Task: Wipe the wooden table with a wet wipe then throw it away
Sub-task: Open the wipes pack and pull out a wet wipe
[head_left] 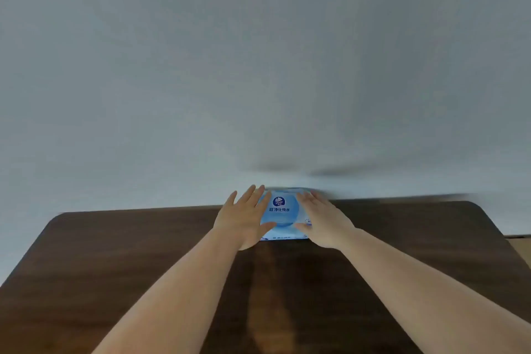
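At the frame's centre, our left hand (244, 217) and right hand (323, 220) lie spread wide, fingers extended, flanking the blue wet wipe pack (283, 214) at the far edge of the wooden table (115, 253), against the wall (258, 66).

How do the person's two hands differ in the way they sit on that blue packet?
The left hand covers the wet wipe pack's left side with fingers spread wide; the right hand covers the right side with fingers closer together. The left thumb points right across the pack, the right thumb points left. Both lie open and flat on the pack at the wooden table's far edge.
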Available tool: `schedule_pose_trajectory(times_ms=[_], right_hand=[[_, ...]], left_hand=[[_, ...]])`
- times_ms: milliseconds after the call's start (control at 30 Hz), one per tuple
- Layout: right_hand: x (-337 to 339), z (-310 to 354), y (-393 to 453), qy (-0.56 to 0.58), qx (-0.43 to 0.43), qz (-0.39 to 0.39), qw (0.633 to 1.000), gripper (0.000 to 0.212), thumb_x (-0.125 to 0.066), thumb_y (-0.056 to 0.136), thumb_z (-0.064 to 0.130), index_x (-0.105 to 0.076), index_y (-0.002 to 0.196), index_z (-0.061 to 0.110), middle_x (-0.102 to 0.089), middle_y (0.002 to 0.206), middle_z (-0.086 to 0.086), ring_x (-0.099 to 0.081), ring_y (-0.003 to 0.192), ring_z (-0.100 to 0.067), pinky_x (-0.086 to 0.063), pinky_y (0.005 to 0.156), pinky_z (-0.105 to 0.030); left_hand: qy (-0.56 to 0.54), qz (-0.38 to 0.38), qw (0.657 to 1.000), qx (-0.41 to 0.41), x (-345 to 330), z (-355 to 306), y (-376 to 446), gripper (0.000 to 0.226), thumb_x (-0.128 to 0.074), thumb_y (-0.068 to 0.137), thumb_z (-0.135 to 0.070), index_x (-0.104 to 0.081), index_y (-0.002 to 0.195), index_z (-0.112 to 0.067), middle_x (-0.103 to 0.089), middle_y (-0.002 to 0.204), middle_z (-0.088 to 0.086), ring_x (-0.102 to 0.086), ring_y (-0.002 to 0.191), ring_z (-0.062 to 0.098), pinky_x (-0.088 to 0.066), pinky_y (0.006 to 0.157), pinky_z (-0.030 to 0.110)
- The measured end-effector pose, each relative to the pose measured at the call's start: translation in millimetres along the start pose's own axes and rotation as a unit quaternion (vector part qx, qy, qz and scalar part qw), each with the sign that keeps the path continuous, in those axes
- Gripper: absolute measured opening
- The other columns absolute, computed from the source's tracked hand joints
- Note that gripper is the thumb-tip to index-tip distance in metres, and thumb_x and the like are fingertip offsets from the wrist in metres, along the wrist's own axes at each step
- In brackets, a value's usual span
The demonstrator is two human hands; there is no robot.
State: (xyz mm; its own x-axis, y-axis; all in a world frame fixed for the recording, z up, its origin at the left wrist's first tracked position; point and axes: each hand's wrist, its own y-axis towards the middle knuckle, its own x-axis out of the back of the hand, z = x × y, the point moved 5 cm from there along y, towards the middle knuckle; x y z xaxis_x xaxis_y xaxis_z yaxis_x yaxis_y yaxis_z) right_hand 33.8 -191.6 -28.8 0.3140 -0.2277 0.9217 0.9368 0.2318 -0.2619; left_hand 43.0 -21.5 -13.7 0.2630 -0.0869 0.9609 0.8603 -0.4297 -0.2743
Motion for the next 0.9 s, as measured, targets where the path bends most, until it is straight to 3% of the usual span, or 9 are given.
schedule_pose_trajectory(times_ms=[167, 433, 533, 600, 633, 733, 833, 900], right_hand=[[-32, -30, 30, 0.040, -0.040, 0.025, 0.998, 0.076, -0.045, 0.096, 0.043, -0.003, 0.151, 0.010, -0.002, 0.161, -0.004, 0.005, 0.147, -0.017, -0.008, 0.117, -0.034], [-57, -37, 43, 0.098, -0.027, 0.016, 0.995, 0.078, -0.041, 0.095, 0.048, -0.001, 0.150, 0.011, 0.000, 0.161, -0.003, 0.002, 0.147, -0.013, -0.007, 0.116, -0.028], [-57, -37, 44, 0.106, -0.031, 0.018, 0.994, 0.077, -0.040, 0.096, 0.047, 0.000, 0.150, 0.011, 0.000, 0.161, -0.002, 0.001, 0.147, -0.012, -0.007, 0.117, -0.028], [-58, -36, 43, 0.097, -0.034, 0.021, 0.995, 0.077, -0.039, 0.096, 0.048, 0.003, 0.150, 0.012, 0.002, 0.161, -0.001, 0.000, 0.147, -0.013, -0.009, 0.117, -0.029], [-58, -35, 43, 0.092, -0.037, 0.022, 0.995, 0.078, -0.038, 0.096, 0.049, 0.003, 0.150, 0.012, 0.002, 0.161, -0.001, 0.000, 0.147, -0.013, -0.010, 0.117, -0.029], [-55, -34, 42, 0.082, -0.044, 0.019, 0.995, 0.078, -0.040, 0.095, 0.050, 0.000, 0.151, 0.014, -0.002, 0.161, 0.000, -0.005, 0.147, -0.013, -0.018, 0.116, -0.032], [-46, -35, 40, 0.050, -0.042, -0.012, 0.998, 0.074, -0.045, 0.093, 0.052, -0.013, 0.150, 0.017, -0.018, 0.159, 0.000, -0.025, 0.143, -0.016, -0.034, 0.109, -0.035], [-42, -36, 39, 0.027, -0.033, -0.037, 0.998, 0.069, -0.046, 0.093, 0.051, -0.022, 0.148, 0.018, -0.031, 0.153, 0.000, -0.036, 0.136, -0.018, -0.039, 0.105, -0.035]], left_hand=[[-0.002, 0.033, 0.999, 0.017, -32, -2, 46, 0.067, -0.030, 0.096, -0.054, -0.006, 0.152, -0.025, 0.002, 0.161, 0.000, 0.003, 0.147, 0.021, -0.011, 0.118, 0.048], [0.007, -0.003, 1.000, -0.008, -55, 1, 74, 0.074, -0.030, 0.093, -0.060, -0.010, 0.151, -0.019, -0.007, 0.160, 0.005, -0.005, 0.147, 0.024, -0.019, 0.116, 0.038], [-0.069, 0.016, 0.997, 0.010, -48, 3, 75, 0.066, -0.031, 0.094, -0.057, -0.025, 0.149, -0.021, -0.022, 0.157, 0.002, -0.016, 0.145, 0.021, -0.028, 0.110, 0.037], [-0.162, -0.062, 0.983, 0.050, -33, 7, 77, 0.051, -0.036, 0.094, -0.054, -0.053, 0.128, -0.019, -0.055, 0.133, 0.001, -0.048, 0.125, 0.025, -0.041, 0.093, 0.035], [-0.180, -0.127, 0.973, 0.069, -22, 7, 79, 0.047, -0.039, 0.094, -0.053, -0.058, 0.117, -0.016, -0.061, 0.119, 0.001, -0.056, 0.111, 0.026, -0.044, 0.084, 0.034], [-0.187, -0.251, 0.940, 0.137, 0, 9, 77, 0.044, -0.049, 0.092, -0.051, -0.050, 0.113, -0.012, -0.056, 0.110, 0.002, -0.057, 0.095, 0.026, -0.043, 0.067, 0.035], [-0.178, -0.200, 0.943, 0.199, -7, 9, 73, 0.043, -0.050, 0.088, -0.057, -0.040, 0.092, -0.015, -0.055, 0.081, 0.001, -0.060, 0.080, 0.027, -0.040, 0.061, 0.032], [-0.209, -0.188, 0.945, 0.170, -16, 4, 70, 0.051, -0.057, 0.078, -0.066, -0.043, 0.093, -0.019, -0.054, 0.082, -0.005, -0.059, 0.079, 0.022, -0.042, 0.062, 0.032]])
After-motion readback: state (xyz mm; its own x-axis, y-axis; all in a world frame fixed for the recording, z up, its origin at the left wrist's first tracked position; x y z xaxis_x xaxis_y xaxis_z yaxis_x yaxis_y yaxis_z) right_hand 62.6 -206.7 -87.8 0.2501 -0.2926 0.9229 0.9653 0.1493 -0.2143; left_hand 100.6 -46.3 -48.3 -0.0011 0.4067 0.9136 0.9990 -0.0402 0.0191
